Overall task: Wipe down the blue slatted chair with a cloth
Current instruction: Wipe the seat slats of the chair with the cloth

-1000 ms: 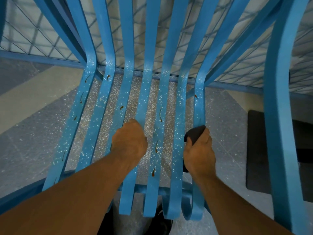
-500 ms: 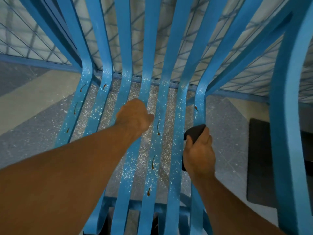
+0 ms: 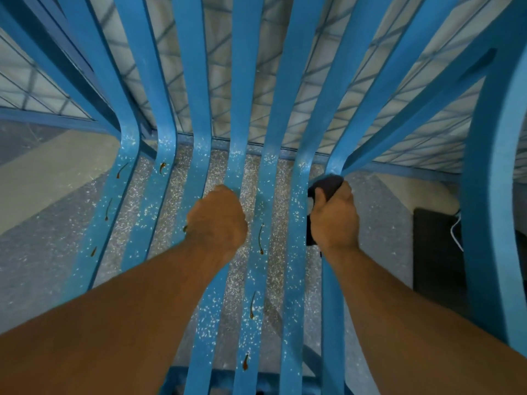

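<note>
The blue slatted chair (image 3: 246,81) fills the view from above: long, flat, smooth-painted strips run down the back, bend in a soft curve and carry on as the seat, with open gaps between them. A broader curved armrest of the chair stands at the right edge. The seat strips are dusted with fine white flecks (image 3: 296,206) and bear thin brown tadpole-shaped streaks (image 3: 260,238).

The left hand (image 3: 216,220) sits on the middle seat strip of the chair, knuckles up, its grip closed tight with the fingers curled round that strip.

The right hand (image 3: 333,218) lies on the outermost right seat strip, just below the bend into the back. Its grip is closed on a dark, soft, bunched cloth (image 3: 325,185), thumb across the top; the wad bulges past the fingertips and presses on the strip.

Under the chair, a grey speckled floor (image 3: 42,252) shows through the gaps. Right of the chair, beyond the armrest, lies a flat dark mat (image 3: 433,252) with a thin white cord (image 3: 456,232) on it.
</note>
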Demonstrator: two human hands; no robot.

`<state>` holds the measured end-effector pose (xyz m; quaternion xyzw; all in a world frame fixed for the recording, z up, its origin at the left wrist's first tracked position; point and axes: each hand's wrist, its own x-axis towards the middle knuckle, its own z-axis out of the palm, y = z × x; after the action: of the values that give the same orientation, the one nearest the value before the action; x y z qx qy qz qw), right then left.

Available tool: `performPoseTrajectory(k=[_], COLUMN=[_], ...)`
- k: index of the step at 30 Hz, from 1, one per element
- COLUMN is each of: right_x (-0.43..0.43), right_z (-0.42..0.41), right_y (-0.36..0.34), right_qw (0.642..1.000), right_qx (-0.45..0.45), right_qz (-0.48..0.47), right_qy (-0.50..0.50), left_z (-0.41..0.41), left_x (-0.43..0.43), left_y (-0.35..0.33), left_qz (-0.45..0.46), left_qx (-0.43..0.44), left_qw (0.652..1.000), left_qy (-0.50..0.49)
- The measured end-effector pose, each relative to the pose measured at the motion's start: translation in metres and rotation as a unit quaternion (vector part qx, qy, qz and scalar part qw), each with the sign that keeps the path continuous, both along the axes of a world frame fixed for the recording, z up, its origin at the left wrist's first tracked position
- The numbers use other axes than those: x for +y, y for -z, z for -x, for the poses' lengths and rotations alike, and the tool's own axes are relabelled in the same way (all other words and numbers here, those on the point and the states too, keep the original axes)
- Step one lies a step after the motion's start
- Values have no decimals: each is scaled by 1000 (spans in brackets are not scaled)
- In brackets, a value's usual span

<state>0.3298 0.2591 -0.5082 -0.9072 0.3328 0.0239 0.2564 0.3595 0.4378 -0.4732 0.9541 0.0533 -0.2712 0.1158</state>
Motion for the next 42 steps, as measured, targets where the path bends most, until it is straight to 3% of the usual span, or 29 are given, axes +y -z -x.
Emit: performPoseTrajectory(k=[9,17,22,27,32,37,42], right_x=[-17,-20,-18,-14,5,-1,-17], right_z=[-43,-52,-51,-21,43,17,-40], right_y=[1,1,1,-4,-3,-5,3], right_qw=[997,986,993,984,992,996,995], right_qx=[-18,-160,-89,28,48,31,-73], right_qz=[-73,-39,-74,-134,-52,-49,-62], right_qy=[37,32,39,112,103,63,37], left_z=[0,-1,-3,-2,0,-1,-3], left_x=[-1,-1,-1,-2,-2,-2,-2], left_y=[5,5,3,-3,-5,-1,7], left_qz=[9,-3,1,6,11,16,-11], left_qx=[3,2,15,28,10,6,5], left_qw=[1000,1000,1000,999,1000,1000,1000], left_qy=[-19,-13,-16,-15,-18,-20,-15])
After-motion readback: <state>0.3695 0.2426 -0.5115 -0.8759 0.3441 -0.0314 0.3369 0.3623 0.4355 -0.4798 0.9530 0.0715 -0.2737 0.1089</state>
